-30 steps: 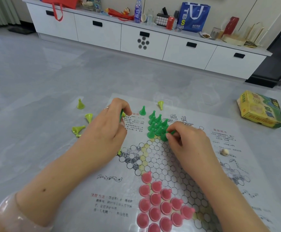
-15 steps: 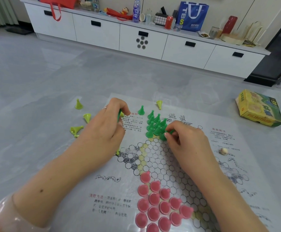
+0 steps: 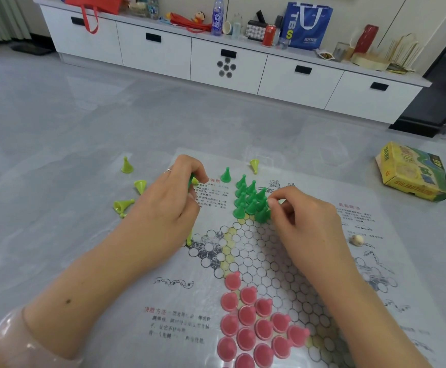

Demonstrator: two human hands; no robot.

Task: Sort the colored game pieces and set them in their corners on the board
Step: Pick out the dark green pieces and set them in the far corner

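A paper game board lies on the floor. Several pink pieces fill its near corner. Several dark green cones stand packed in the far corner, and one more dark green cone stands apart to their left. My right hand pinches a dark green piece at the cluster's right edge. My left hand is curled round a few green and yellow-green pieces, whose tips poke out between the fingers. Yellow-green cones lie on the floor to the left, another on the board's far edge.
A yellow-green game box lies on the floor at right. A small beige bead rests on the board's right part. A long white drawer cabinet with bottles and bags on top runs along the back wall.
Both hands stay almost in place. My right fingertips have shifted slightly at the right edge of the dark green cluster.
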